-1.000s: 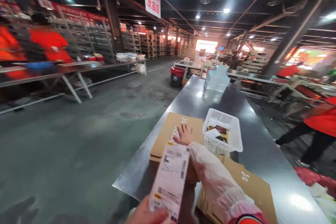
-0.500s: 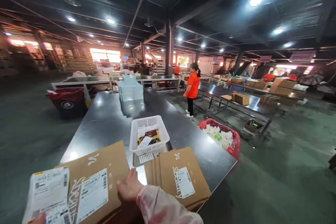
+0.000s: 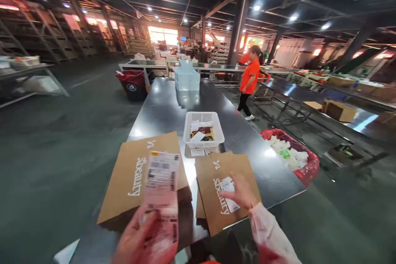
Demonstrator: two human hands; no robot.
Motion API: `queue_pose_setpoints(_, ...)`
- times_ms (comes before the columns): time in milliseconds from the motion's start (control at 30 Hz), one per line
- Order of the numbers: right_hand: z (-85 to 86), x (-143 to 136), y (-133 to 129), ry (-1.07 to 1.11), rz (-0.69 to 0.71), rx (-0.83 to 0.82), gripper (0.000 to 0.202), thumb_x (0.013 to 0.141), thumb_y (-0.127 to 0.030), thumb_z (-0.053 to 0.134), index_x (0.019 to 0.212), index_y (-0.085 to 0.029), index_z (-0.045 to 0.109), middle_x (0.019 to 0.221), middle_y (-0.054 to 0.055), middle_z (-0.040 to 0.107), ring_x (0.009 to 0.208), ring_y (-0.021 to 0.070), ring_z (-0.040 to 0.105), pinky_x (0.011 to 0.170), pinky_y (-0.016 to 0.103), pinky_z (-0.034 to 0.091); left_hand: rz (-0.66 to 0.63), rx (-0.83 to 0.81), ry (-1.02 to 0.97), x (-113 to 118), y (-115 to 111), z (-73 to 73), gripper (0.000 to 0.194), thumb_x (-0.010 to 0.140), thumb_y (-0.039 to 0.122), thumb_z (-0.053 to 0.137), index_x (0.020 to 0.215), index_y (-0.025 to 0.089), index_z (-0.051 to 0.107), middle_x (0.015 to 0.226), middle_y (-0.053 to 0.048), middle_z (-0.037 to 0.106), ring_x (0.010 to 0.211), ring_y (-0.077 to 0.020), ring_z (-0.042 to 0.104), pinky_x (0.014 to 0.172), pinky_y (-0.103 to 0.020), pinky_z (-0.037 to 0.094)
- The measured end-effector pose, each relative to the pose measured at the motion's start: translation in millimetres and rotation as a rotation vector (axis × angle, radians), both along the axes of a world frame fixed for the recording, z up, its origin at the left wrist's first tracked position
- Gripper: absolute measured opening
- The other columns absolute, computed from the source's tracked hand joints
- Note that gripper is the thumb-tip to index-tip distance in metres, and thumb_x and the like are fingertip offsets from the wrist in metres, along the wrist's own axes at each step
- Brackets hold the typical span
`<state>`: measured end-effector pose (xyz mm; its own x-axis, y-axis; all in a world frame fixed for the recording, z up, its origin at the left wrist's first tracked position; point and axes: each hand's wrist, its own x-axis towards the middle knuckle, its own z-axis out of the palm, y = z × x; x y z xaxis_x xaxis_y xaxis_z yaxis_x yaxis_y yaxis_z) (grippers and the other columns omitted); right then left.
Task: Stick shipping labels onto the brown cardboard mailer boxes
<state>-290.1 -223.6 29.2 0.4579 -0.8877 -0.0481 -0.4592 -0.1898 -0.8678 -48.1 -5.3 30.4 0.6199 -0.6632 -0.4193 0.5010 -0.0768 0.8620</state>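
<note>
My left hand grips a strip of printed shipping labels, held up in front of the left stack of flat brown cartons. To the right, my right hand has its fingers spread over the top carton of the other stack, at a white label on its face. Both stacks bear white "beauty" lettering. Behind them on the metal table sits a white perforated basket containing cards and small packets.
Pale blue boxes are stacked at the table's far end. A red-lined bin of white waste stands on the right, a dark bin on the left. A person in orange is beyond the table.
The view has swung left. My right hand has moved from the left carton's edge to the right stack. The label strip is now raised over the left stack, whose top carton shows no label.
</note>
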Motion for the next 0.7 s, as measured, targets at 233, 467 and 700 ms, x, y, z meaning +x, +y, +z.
queue_pose_setpoints(233,-7.4,103.7,88.8,-0.408,0.299,0.423,0.066,0.067,-0.076,0.069,0.100,-0.019,0.073,0.106,0.013,0.075,0.095,0.0314,0.070,0.091,0.051,0.055,-0.309,-0.166,-0.258,-26.6,-22.1,-7.5,0.056,0.064,0.058,0.082,0.103,0.018,0.075,0.109,-0.011,0.076,0.102,-0.0291,0.069,0.092,-0.036,0.055)
queue_pose_setpoints(467,19.7,124.2,64.1,-0.270,0.413,0.234,0.057,0.063,-0.065,0.076,0.093,-0.017,0.076,0.089,0.012,0.077,0.081,0.0264,0.071,0.078,0.040,0.058,-0.059,-0.119,-0.307,-4.3,-25.1,3.7,0.047,0.062,0.057,0.080,0.076,0.013,0.072,0.076,-0.008,0.073,0.072,-0.0201,0.064,0.071,-0.031,0.051)
queue_pose_setpoints(700,39.9,143.2,61.4,-0.115,0.567,0.101,0.043,0.072,-0.061,0.068,0.081,-0.020,0.080,0.078,0.009,0.077,0.073,0.0262,0.070,0.068,0.039,0.056,0.258,-0.098,-0.321,-15.3,-36.0,-10.7,0.059,0.061,0.069,0.075,0.051,0.019,0.047,0.051,0.004,0.046,0.053,-0.0100,0.040,0.052,-0.024,0.035)
